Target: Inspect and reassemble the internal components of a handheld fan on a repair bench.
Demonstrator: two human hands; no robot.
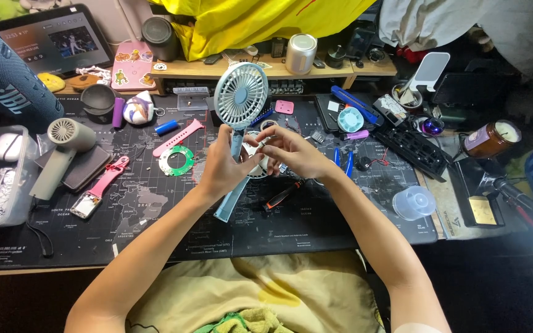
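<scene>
While the left hand (222, 168) grips a pale blue fan (240, 98) by its handle, upright over the dark desk mat (155, 228), the right hand (292, 153) pinches a small pale part (264, 141) just beside the handle's top. This looks like a fitting or removal step on the fan, and the next move likely calls for fine fingertip control and a steady handle. The pinched part is too small to identify, and the left palm hides the handle's middle.
</scene>
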